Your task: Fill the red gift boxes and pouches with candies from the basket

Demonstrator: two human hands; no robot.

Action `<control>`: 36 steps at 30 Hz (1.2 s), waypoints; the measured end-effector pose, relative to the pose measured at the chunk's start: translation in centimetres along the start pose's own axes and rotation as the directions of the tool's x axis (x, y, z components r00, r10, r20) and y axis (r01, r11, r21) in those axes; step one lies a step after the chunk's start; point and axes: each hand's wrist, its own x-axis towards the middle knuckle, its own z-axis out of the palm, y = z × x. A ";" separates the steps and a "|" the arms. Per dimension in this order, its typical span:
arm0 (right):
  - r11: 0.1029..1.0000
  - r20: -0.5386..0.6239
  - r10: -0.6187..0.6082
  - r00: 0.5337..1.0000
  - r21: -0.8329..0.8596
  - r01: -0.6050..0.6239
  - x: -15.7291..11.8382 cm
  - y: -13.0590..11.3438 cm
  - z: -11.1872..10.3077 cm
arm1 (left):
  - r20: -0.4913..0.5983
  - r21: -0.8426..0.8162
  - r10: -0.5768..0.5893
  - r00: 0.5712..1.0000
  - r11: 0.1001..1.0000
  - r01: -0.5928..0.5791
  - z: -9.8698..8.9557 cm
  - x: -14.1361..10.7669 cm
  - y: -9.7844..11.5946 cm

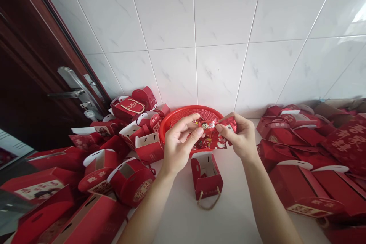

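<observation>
Above a red plastic basket, my left hand pinches a small red wrapped candy with a cartoon figure on it. My right hand is closed on another red candy packet, its thumb tip by the left hand's candy. More red candy packets lie below the hands, partly covered by them. Between my forearms stands a small red gift box with its top open, a white inside and a rope handle hanging at the front. Something red shows inside it.
Many red gift boxes crowd the left side, some with open tops. More closed red boxes are piled at the right. A white tiled wall rises behind the white surface. At far left is a dark door with a metal handle.
</observation>
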 end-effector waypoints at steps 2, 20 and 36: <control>1.000 0.005 -0.001 1.000 0.017 0.000 0.0 0.0 0.0 | 0.001 -0.012 0.016 1.000 1.000 -0.016 0.1 0.0 0.1; 1.000 0.006 -0.014 1.000 0.007 0.014 0.1 -0.1 0.0 | 0.004 -0.016 -0.023 1.000 1.000 0.023 0.0 -0.1 -0.1; 1.000 0.007 0.000 1.000 -0.011 0.000 0.1 -0.3 0.1 | 0.014 0.057 -0.049 0.999 0.997 0.049 -0.2 -0.1 -0.2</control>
